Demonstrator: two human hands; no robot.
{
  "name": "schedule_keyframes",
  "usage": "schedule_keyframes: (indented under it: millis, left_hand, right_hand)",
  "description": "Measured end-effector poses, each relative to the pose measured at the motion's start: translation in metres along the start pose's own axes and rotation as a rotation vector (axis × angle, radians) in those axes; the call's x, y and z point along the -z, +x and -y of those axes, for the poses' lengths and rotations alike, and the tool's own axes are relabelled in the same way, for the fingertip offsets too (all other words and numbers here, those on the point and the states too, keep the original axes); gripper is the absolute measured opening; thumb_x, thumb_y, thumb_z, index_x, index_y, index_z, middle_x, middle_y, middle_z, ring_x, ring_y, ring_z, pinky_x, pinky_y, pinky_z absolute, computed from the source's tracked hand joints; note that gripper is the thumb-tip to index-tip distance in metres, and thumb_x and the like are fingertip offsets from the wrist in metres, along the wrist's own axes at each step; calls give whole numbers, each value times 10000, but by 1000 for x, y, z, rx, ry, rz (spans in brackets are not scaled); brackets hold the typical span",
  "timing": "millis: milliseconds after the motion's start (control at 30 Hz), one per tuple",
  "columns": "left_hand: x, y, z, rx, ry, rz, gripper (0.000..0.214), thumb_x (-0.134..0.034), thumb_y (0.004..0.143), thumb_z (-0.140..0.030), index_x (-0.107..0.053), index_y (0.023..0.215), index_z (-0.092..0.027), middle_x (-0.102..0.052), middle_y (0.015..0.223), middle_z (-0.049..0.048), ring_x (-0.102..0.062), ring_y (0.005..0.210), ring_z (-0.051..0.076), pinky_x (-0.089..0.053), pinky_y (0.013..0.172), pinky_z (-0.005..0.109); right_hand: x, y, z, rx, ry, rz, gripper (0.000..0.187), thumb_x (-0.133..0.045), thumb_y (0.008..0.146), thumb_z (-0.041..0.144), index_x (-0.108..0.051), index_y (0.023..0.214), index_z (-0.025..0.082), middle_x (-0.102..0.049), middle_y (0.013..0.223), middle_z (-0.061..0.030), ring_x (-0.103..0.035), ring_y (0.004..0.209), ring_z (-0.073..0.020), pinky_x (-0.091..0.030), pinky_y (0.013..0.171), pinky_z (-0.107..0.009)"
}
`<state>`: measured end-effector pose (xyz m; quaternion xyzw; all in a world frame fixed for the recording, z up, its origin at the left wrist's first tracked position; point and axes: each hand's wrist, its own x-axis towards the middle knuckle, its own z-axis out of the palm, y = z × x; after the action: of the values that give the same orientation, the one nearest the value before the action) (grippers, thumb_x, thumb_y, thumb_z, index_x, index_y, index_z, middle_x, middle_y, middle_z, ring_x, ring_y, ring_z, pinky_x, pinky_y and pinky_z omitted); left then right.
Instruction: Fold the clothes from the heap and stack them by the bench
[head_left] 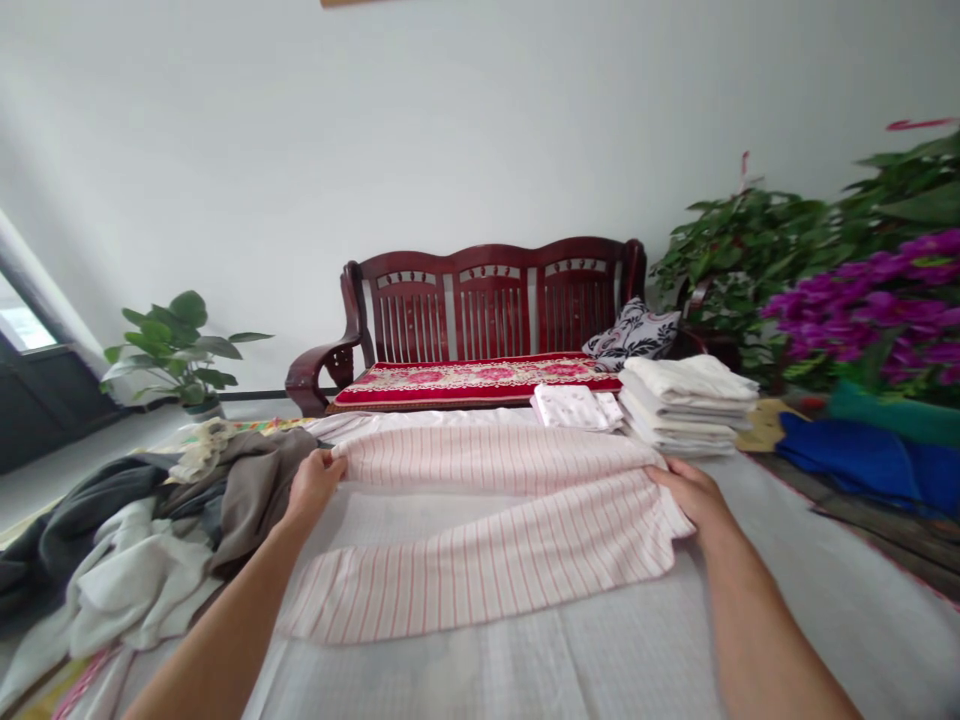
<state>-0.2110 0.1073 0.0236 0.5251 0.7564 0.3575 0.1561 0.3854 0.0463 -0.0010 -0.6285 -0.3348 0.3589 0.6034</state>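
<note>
A pink-and-white striped cloth (487,540) lies spread on the white-covered table (615,650) in front of me. My left hand (313,485) pinches its far left corner, fingers closed on the fabric. At the cloth's right edge, my right hand (691,492) grips the material with fingers curled over it. The cloth's far part is lifted between both hands, while the near strip rests flat.
A heap of unfolded grey, brown and white garments (142,540) sits at the left. A stack of folded white cloths (686,405) and a small folded patterned cloth (576,407) lie at the far right. Beyond stand a wooden bench (480,320), potted plants (180,350) and purple flowers (877,300).
</note>
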Motion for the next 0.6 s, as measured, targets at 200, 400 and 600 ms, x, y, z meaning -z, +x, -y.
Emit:
schedule_keyframes:
  millis: [200,400,600]
  left_hand:
    - [-21,-23,11,115,-327,123,125,-570,750,-288,-489,753,-193,-616,568,18,-624,524,175,-473,478,252]
    - [2,-32,-4,84,-676,109,241,-696,713,-307,-534,837,-179,-640,750,-1,-672,678,129,-577,680,258]
    - [48,-48,21,-89,-1021,157,192,-692,626,-291,-577,751,-203,-620,734,-21,-608,736,146,-564,715,266]
  right_hand:
    - [3,6,-9,-16,-182,138,194,-742,556,222,-738,748,196,-751,691,-8,-676,628,-225,-498,566,-279]
    - [2,-3,-6,-25,112,132,288,-709,494,142,-717,772,217,-736,665,11,-657,588,-205,-492,553,-276]
    - [3,-14,-1,-49,199,39,328,-696,433,74,-700,734,204,-712,605,10,-631,543,-196,-479,522,-276]
